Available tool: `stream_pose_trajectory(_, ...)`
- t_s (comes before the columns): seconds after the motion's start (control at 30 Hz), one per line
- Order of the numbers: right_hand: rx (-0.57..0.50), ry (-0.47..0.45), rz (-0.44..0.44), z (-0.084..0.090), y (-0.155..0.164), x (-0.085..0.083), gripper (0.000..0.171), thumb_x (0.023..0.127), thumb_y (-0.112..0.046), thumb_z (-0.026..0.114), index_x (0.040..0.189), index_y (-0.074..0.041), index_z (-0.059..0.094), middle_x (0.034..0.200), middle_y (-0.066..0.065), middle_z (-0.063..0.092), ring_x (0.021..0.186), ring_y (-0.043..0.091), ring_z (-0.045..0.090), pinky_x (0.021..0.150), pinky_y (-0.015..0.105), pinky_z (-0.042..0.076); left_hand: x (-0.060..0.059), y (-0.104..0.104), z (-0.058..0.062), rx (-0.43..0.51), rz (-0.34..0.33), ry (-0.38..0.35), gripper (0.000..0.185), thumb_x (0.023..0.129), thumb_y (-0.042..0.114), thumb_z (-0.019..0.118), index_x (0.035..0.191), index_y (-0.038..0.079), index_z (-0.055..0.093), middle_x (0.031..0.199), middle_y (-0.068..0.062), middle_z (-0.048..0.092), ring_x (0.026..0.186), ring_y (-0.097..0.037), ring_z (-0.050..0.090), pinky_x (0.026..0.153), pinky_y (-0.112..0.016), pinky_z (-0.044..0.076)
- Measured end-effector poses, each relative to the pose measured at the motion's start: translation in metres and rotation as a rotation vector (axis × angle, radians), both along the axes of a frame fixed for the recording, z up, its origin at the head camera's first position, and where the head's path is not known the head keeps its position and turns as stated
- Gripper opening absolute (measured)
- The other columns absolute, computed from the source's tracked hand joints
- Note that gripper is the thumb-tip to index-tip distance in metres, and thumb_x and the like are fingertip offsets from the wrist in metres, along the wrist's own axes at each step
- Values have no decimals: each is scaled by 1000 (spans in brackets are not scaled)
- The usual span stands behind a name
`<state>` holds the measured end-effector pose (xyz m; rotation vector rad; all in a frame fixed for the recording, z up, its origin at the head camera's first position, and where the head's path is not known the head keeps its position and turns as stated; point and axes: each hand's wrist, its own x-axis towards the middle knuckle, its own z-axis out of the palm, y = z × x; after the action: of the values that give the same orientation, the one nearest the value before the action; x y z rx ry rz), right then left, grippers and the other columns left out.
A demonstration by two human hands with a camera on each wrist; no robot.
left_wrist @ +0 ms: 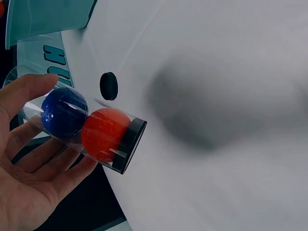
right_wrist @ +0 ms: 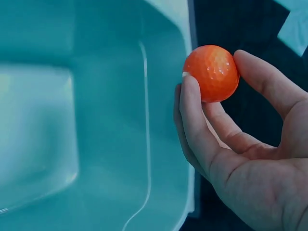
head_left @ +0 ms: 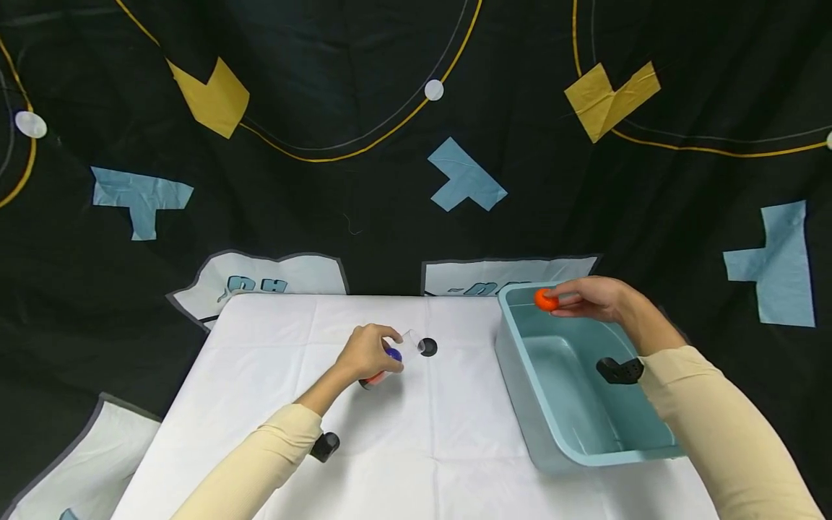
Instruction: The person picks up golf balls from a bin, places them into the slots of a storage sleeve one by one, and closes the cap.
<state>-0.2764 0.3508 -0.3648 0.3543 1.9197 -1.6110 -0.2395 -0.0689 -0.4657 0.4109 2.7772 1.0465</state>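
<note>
My left hand [head_left: 367,354] [left_wrist: 29,163] grips a clear plastic tube [head_left: 399,354] [left_wrist: 82,127] lying tilted over the white table [head_left: 390,433]. Inside the tube sit a blue ball [left_wrist: 64,111] and an orange ball [left_wrist: 105,134] against its black end cap [left_wrist: 130,146]. A black lid [head_left: 428,347] [left_wrist: 109,86] lies on the table just past the tube's open end. My right hand [head_left: 594,300] [right_wrist: 231,144] pinches an orange golf ball [head_left: 545,300] [right_wrist: 211,73] over the far edge of the teal bin [head_left: 520,375] [right_wrist: 96,120].
The teal bin stands on the table's right side and nothing lies in the part of it that shows. A dark cloth with yellow and blue patches [head_left: 465,175] hangs behind the table. White panels with teal letters [head_left: 260,283] lie beyond the far edge.
</note>
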Motion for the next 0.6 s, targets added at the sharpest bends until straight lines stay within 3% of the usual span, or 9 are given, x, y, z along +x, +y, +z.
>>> stream_pose_trajectory(0.1, 9, 28, 48, 7, -14, -2, 20, 100, -12, 63, 118, -2, 61, 99, 4, 74, 92, 18, 72, 90, 29, 58, 0, 2, 2, 1, -15, 8, 42, 66, 14, 92, 105, 10, 77, 92, -12, 77, 82, -22, 71, 71, -33, 59)
stream_pose_trajectory(0.33, 42, 52, 141, 14, -53, -6, 45, 99, -14, 65, 136, 7, 48, 101, 3, 73, 94, 19, 71, 89, 28, 58, 0, 9, 4, 7, -20, -6, 41, 67, 15, 92, 105, 12, 77, 94, -13, 77, 83, -22, 71, 73, -34, 59)
stream_pose_trajectory(0.6, 122, 88, 205, -2, -103, -6, 44, 96, -13, 68, 130, 9, 54, 111, 13, 69, 96, 25, 69, 99, 39, 54, 1, 15, 5, 22, -28, 3, 42, 67, 15, 92, 106, 11, 77, 92, -11, 77, 82, -20, 70, 72, -33, 59)
